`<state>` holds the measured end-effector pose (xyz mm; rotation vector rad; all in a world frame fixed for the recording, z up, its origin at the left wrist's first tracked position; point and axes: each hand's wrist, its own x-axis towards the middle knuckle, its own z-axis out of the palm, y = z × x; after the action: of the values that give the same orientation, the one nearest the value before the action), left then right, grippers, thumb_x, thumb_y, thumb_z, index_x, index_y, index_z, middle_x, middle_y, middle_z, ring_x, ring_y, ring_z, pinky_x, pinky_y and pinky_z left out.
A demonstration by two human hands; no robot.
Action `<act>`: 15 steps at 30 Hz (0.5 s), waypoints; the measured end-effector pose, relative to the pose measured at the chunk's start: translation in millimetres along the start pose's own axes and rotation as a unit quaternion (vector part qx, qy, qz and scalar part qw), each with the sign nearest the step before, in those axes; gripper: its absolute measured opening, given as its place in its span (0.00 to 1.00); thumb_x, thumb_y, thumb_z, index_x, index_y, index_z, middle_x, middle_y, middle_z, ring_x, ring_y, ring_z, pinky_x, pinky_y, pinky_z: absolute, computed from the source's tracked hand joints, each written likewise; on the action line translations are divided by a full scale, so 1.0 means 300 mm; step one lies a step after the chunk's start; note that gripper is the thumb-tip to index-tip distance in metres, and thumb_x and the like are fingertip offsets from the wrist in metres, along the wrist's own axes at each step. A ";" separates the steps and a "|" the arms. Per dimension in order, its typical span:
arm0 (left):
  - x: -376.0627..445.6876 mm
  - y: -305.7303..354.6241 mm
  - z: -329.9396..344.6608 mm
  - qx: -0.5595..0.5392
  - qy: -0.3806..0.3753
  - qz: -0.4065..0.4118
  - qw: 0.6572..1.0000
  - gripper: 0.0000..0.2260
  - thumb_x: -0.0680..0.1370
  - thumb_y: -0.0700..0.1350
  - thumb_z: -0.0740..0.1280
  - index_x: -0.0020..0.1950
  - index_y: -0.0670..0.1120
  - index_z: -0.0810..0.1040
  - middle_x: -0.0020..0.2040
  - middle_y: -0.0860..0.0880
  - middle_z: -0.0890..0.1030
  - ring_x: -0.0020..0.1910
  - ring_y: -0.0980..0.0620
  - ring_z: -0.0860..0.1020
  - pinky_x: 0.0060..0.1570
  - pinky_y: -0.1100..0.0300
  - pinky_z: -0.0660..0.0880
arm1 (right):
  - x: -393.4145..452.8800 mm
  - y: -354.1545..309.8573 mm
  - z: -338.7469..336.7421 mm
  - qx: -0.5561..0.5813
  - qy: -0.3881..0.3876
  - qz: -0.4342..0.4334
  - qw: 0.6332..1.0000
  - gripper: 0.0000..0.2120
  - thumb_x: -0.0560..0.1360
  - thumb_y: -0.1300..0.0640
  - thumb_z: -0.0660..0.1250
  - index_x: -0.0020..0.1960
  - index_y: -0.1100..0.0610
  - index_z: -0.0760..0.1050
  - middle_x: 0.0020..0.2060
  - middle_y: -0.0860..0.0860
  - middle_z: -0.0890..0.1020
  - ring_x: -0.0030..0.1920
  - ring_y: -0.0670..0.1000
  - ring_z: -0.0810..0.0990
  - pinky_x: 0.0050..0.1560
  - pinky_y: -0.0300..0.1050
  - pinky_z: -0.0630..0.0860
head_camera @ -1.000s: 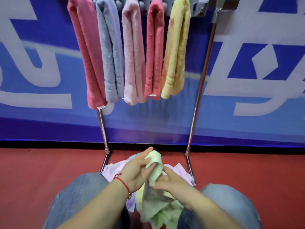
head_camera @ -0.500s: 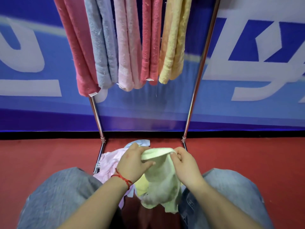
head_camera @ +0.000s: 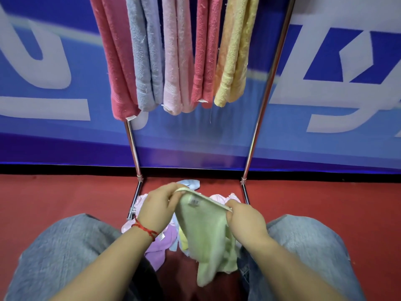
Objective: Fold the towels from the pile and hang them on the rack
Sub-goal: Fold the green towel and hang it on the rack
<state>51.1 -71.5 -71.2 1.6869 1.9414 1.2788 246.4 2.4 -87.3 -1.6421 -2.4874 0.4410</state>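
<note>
A pale green towel hangs between my hands above my knees. My left hand pinches one end of its top edge, my right hand pinches the other end, and the edge is stretched between them. Below it lies the pile of towels, pink, lilac and light blue, on the red floor between the rack's legs. The metal rack stands in front of me. Several folded towels hang on it: a red one, grey, pink, another red and a yellow one.
My knees in blue jeans flank the pile on both sides. A blue and white banner wall stands right behind the rack. Red floor spreads left and right of the rack's legs.
My hands have moved apart along the green towel's top edge, spreading it open. The view has tilted down, so the hanging towels sit higher in the frame.
</note>
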 end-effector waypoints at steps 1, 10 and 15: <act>-0.001 -0.006 -0.011 -0.014 0.029 -0.017 0.999 0.14 0.74 0.54 0.58 0.46 0.52 0.82 0.42 0.67 0.81 0.47 0.68 0.77 0.48 0.80 0.66 | 0.003 0.005 0.002 -0.018 -0.013 0.017 1.000 0.15 0.78 0.58 0.53 0.62 0.51 0.72 0.59 0.53 0.78 0.65 0.55 0.72 0.57 0.43 0.68; 0.023 -0.076 -0.124 -0.083 0.256 -0.196 0.943 0.07 0.77 0.42 0.65 0.48 0.42 0.81 0.41 0.47 0.80 0.43 0.50 0.76 0.45 0.60 0.67 | 0.042 0.066 0.003 0.110 -0.049 0.169 0.978 0.12 0.79 0.55 0.54 0.56 0.53 0.74 0.47 0.54 0.80 0.46 0.56 0.77 0.41 0.42 0.66; 0.016 -0.115 -0.139 -0.106 0.291 -0.271 0.911 0.11 0.77 0.46 0.65 0.40 0.40 0.78 0.33 0.45 0.75 0.35 0.50 0.71 0.33 0.62 0.67 | 0.020 0.079 -0.043 0.275 0.056 0.166 0.945 0.07 0.76 0.56 0.64 0.39 0.54 0.72 0.32 0.49 0.76 0.32 0.48 0.73 0.29 0.40 0.65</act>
<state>-2.0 -82.8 -71.4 0.6063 2.2356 1.7822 268.1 18.8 -82.7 -1.7629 -1.7707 0.9485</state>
